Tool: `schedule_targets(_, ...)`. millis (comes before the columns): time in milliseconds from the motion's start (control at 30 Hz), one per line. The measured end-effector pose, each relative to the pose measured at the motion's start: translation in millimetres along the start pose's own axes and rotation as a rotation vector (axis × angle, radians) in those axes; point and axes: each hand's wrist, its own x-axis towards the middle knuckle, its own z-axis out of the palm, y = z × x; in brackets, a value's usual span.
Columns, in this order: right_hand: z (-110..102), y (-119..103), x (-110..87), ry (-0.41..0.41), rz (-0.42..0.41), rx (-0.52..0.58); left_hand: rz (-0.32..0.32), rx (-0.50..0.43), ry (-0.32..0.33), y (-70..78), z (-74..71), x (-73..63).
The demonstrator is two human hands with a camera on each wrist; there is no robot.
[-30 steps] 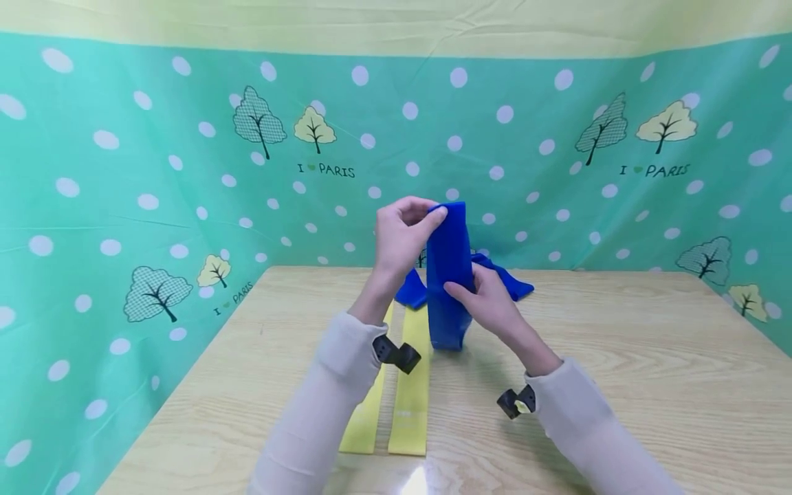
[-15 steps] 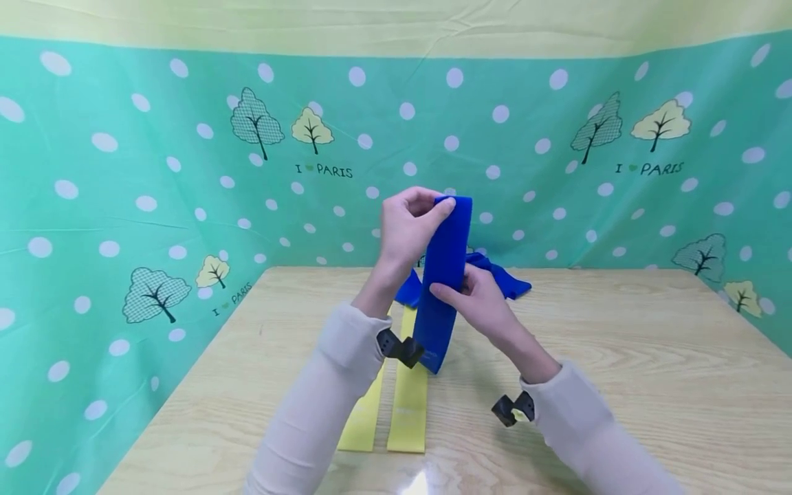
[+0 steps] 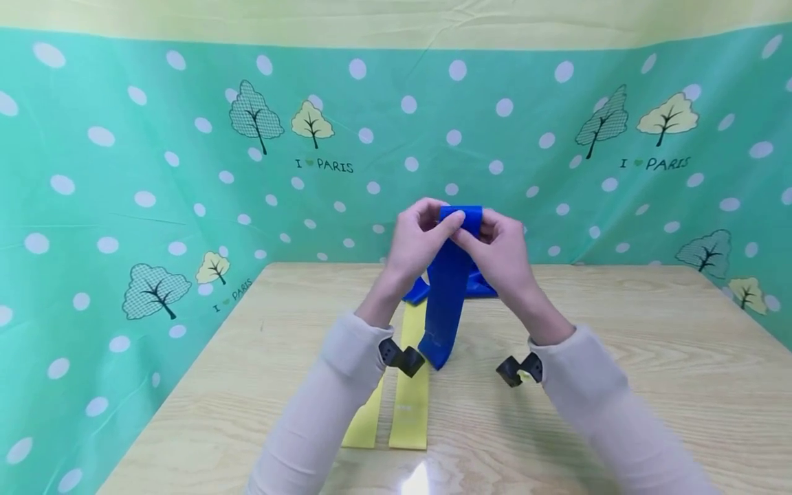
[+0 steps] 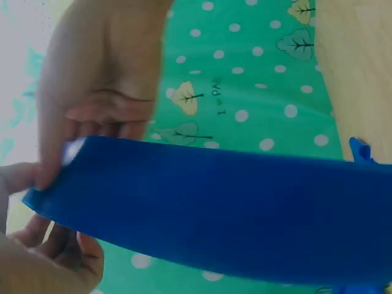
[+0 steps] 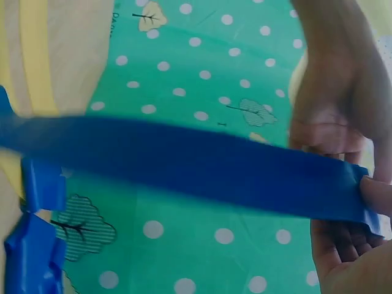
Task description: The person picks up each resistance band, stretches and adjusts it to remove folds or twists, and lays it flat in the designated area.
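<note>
Presently: two yellow bands (image 3: pixel 410 409), laid flat on the table (image 3: pixel 619 399); one blue band (image 3: pixel 447 295), raised above it, top end pinched by left hand (image 3: pixel 416 239) and right hand (image 3: pixel 502 253), seemingly unfinished; crumpled blue material (image 3: pixel 480 287) behind, apparently left to do.

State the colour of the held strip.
The strip is blue, best seen in the left wrist view.
</note>
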Motion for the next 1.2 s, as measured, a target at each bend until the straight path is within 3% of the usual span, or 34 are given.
schedule_targets(167, 0, -4, 8.4, 0.028, 0.034, -0.019, -0.103, -0.097, -0.105, -20.6, 1.1, -14.7)
schedule_targets(300, -2, -1, 13.9, 0.034, 0.065, -0.03, -0.135, -0.067, -0.156, -37.8, 2.2, -27.4)
schedule_targets(467, -10, 3, 23.0, 0.013, 0.064, -0.023, -0.186, -0.016, -0.143, -54.5, 3.4, -43.4)
schedule_targets(667, -23, 6, 36.3, 0.053, 0.097, -0.042, -0.249, 0.036, -0.153, -69.7, 4.8, -62.1)
schedule_targets(933, -33, 23, 43.3, 0.054, 0.237, -0.086, -0.358, 0.04, -0.229, -75.3, 8.9, -89.1)
schedule_targets(1200, -29, 63, 39.3, 0.044, 0.415, -0.053, -0.453, 0.054, -0.349, -71.6, 18.1, -113.1)
